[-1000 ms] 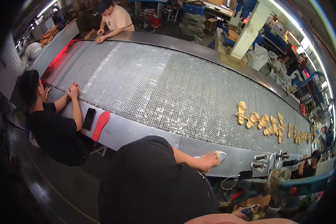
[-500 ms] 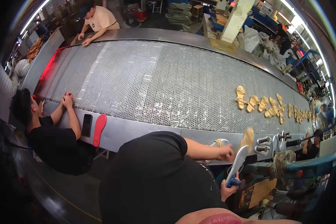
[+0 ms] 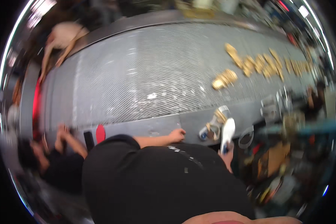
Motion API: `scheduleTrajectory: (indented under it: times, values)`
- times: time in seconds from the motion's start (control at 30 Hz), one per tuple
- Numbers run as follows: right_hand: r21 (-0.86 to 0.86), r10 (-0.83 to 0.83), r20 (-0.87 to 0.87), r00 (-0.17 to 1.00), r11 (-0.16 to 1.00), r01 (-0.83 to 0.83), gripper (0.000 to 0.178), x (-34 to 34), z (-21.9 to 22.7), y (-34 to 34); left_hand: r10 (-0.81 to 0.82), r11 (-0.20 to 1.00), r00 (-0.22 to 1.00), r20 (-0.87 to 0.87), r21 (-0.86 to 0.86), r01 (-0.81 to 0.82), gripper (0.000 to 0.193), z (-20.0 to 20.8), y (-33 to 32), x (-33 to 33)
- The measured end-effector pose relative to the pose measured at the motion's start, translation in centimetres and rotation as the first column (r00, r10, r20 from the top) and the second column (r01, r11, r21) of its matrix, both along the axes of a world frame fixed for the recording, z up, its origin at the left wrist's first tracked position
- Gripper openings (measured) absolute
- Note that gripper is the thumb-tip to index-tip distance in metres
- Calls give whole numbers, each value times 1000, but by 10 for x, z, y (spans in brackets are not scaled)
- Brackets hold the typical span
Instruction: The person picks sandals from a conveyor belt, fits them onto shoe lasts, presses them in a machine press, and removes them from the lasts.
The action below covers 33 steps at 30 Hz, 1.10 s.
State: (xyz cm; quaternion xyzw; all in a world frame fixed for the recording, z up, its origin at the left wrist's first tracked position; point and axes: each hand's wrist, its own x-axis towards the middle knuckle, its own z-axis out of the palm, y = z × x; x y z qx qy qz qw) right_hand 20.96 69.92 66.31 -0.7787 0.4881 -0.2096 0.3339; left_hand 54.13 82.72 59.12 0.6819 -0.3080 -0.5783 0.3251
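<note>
My right hand (image 3: 227, 154) grips the blue lower part of a white, sole-shaped shoe last (image 3: 228, 131), which stands tilted up at the front ledge. Beside it on the ledge lies a strappy sandal-like piece (image 3: 214, 128) in tan, white and blue, partly behind the last and blurred. My left hand (image 3: 177, 135) rests over the ledge farther left, fingers curled, with nothing visible in them. On the mesh belt (image 3: 138, 82), beyond the last, sits a tan sole-shaped piece (image 3: 224, 79), or several close together.
Several more tan pieces (image 3: 265, 65) lie farther right on the belt. A red insole (image 3: 100, 133) and a black phone (image 3: 89, 140) lie on the ledge at left, near a person in black (image 3: 59, 164). Another person (image 3: 65, 37) leans over the far left corner. Blue machinery (image 3: 306, 128) stands at right.
My left hand has moved left, away from the last. The tan piece that was near the last is gone from there, and a tan piece now lies on the belt's near part. The view has swung.
</note>
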Motion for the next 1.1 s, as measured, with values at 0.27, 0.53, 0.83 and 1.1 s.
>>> scheduleTrajectory:
  times: [0.27, 0.53, 0.83, 1.1]
  values:
    - [-206, -220, -169, 961, 961, 183, 72, 49, -40, -23, -211, 976, 949, -234, 6, 218, 34, -12, -19, 26]
    - [88, -78, 47, 996, 993, 74, 104, 93, -48, 71, -114, 983, 933, -340, 96, 155, 38, 6, -33, 58]
    - [92, -290, 164, 943, 956, 278, 75, 163, 15, 31, 70, 938, 700, -710, 285, 195, 54, 67, -48, 41]
    - [-170, 149, 138, 979, 978, -125, 73, 123, 115, 25, 106, 990, -62, -992, 111, -86, 53, 112, -164, 4]
